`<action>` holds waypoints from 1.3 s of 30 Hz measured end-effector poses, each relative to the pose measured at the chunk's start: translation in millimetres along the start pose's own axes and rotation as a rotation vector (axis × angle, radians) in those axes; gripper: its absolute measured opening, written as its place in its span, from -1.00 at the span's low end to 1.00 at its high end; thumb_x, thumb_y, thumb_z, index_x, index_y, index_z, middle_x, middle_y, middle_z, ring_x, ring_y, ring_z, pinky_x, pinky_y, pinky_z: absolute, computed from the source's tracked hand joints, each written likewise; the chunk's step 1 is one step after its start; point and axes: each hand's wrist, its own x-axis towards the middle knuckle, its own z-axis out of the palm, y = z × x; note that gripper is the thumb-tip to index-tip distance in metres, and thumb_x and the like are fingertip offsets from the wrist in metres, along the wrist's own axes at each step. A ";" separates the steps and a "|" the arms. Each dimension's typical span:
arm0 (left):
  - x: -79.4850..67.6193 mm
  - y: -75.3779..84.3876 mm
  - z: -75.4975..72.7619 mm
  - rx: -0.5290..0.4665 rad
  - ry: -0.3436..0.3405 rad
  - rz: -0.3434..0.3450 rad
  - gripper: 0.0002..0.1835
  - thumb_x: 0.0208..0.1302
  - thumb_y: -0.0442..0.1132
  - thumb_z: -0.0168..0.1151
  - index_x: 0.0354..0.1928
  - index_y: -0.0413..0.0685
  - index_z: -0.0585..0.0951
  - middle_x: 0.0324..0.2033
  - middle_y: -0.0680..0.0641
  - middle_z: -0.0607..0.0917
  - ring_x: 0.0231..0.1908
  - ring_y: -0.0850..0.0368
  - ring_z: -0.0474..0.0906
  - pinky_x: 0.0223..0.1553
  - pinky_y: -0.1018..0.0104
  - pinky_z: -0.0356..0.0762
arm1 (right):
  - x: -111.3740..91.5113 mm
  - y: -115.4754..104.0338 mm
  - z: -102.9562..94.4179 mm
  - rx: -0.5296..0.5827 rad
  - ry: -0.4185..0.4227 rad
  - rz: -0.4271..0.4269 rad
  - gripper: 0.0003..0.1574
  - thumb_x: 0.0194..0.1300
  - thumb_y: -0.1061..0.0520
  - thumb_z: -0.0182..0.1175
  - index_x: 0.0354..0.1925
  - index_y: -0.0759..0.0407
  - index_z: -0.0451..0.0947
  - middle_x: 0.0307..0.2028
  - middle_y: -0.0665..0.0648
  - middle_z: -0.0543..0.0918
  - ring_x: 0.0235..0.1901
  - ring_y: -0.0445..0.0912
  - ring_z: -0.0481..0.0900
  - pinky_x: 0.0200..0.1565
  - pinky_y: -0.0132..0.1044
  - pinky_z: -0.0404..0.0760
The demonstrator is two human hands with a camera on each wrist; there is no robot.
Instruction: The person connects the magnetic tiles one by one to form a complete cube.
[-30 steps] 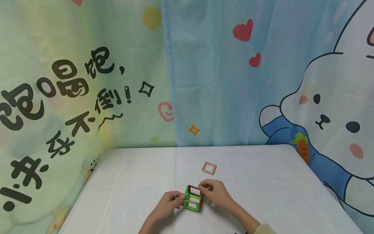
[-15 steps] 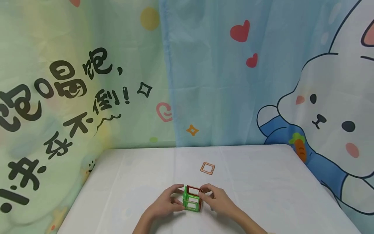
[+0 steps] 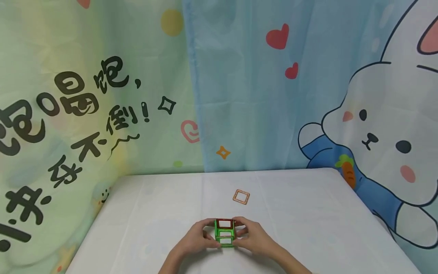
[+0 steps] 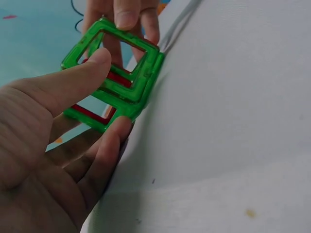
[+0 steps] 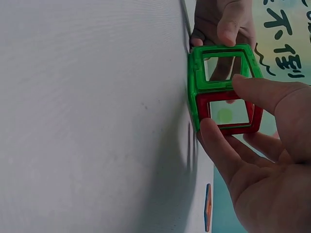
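A box of translucent magnetic tiles (image 3: pixel 224 229), green with red square frames, stands on the white table between my hands. My left hand (image 3: pixel 197 238) holds its left side, thumb at the near lower corner and fingers reaching along toward the far edge. From the right, my right hand (image 3: pixel 252 236) grips the opposite side in the same way. In the left wrist view the left thumb (image 4: pixel 99 58) lies over a green frame (image 4: pixel 141 87). The right wrist view shows a red frame (image 5: pixel 203 107) beside a green one, with the right fingers around them.
An orange square tile (image 3: pixel 235 195) lies flat on the white table (image 3: pixel 154 205), beyond the box. Behind the table's far edge hangs a printed curtain (image 3: pixel 239 95) with a cartoon rabbit, hearts and lettering.
The box has turned to face me squarely. My left hand has spread along its left side, and my right hand has shifted from the top far corner to hold the right side.
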 end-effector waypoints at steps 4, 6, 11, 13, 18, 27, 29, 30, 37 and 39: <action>-0.4 -1.6 2.4 0.028 0.018 -0.009 -0.26 -0.06 -0.36 0.55 0.25 -0.07 0.49 0.04 -0.04 0.58 -0.42 0.14 0.65 -0.46 0.36 0.54 | 2.1 2.3 -1.3 0.020 -0.022 0.009 -0.21 0.05 0.24 0.46 0.22 0.32 0.37 0.03 0.34 0.56 -0.19 0.02 0.64 -0.21 -0.28 0.62; -1.2 -1.7 3.5 0.035 0.028 -0.003 -0.25 -0.07 -0.34 0.56 0.25 -0.06 0.50 0.06 -0.05 0.59 -0.44 0.14 0.65 -0.47 0.35 0.55 | 3.4 3.4 -3.3 0.047 -0.038 0.023 -0.21 0.06 0.23 0.46 0.23 0.30 0.38 0.04 0.32 0.56 -0.18 0.00 0.64 -0.17 -0.22 0.61; -3.0 -2.4 5.5 0.051 0.063 0.017 -0.22 -0.08 -0.28 0.58 0.28 -0.03 0.50 0.10 -0.05 0.61 -0.47 0.15 0.66 -0.48 0.36 0.55 | 6.7 5.4 -7.7 0.128 -0.069 0.051 -0.22 0.07 0.22 0.45 0.24 0.23 0.40 0.06 0.24 0.56 -0.14 0.00 0.63 -0.09 -0.09 0.57; -3.5 -3.6 6.2 0.052 0.075 0.020 -0.21 -0.09 -0.27 0.58 0.28 -0.04 0.50 0.09 -0.04 0.62 -0.47 0.16 0.65 -0.49 0.36 0.54 | 7.7 6.0 -8.4 0.142 -0.080 0.056 -0.22 0.08 0.22 0.45 0.25 0.22 0.39 0.07 0.22 0.55 -0.12 0.01 0.62 -0.08 -0.07 0.56; -4.0 -5.7 7.5 0.038 0.086 0.026 -0.22 -0.10 -0.28 0.59 0.26 -0.08 0.51 0.05 -0.03 0.62 -0.47 0.16 0.65 -0.49 0.35 0.55 | 9.6 6.3 -14.6 0.178 -0.144 0.070 -0.18 0.11 0.20 0.44 0.29 0.26 0.34 0.11 0.27 0.52 -0.07 0.06 0.61 -0.07 -0.06 0.57; -3.8 -4.3 6.0 0.039 0.084 -0.003 -0.22 -0.13 -0.35 0.59 0.24 -0.11 0.49 0.01 -0.04 0.60 -0.43 0.15 0.66 -0.44 0.34 0.59 | 29.9 14.7 -45.1 0.014 0.086 0.130 -0.42 0.17 0.21 0.38 0.12 0.37 0.48 -0.03 0.31 0.60 -0.21 0.02 0.60 -0.40 -0.20 0.61; -3.0 -4.3 5.6 0.037 0.078 -0.010 -0.22 -0.13 -0.36 0.58 0.24 -0.11 0.49 0.00 -0.04 0.59 -0.42 0.15 0.66 -0.43 0.34 0.59 | 36.6 17.9 -49.6 -0.037 0.200 0.139 -0.50 0.17 0.21 0.38 0.05 0.35 0.53 -0.07 0.29 0.62 -0.27 -0.02 0.59 -0.47 -0.22 0.59; -2.4 -4.6 5.3 0.037 0.074 -0.012 -0.22 -0.12 -0.36 0.58 0.24 -0.11 0.48 0.00 -0.04 0.59 -0.42 0.15 0.66 -0.43 0.34 0.59 | 40.0 19.5 -51.5 -0.063 0.246 0.140 -0.53 0.16 0.20 0.38 0.03 0.35 0.54 -0.09 0.28 0.63 -0.29 -0.03 0.60 -0.48 -0.24 0.57; -0.8 -6.1 4.2 0.034 0.065 -0.010 -0.23 -0.11 -0.36 0.57 0.25 -0.10 0.49 0.01 -0.02 0.59 -0.42 0.15 0.66 -0.43 0.34 0.59 | 62.0 36.5 -60.0 -0.193 0.356 0.125 -0.48 0.14 0.17 0.41 0.03 0.39 0.53 -0.08 0.34 0.60 -0.21 0.12 0.59 -0.23 -0.05 0.56; -1.0 -6.4 4.2 0.031 0.062 -0.005 -0.23 -0.11 -0.36 0.58 0.25 -0.09 0.49 0.01 -0.02 0.59 -0.43 0.14 0.66 -0.44 0.34 0.58 | 66.7 42.6 -61.5 -0.229 0.359 0.119 -0.43 0.12 0.17 0.42 0.05 0.41 0.52 -0.08 0.35 0.60 -0.14 0.18 0.57 -0.14 0.04 0.53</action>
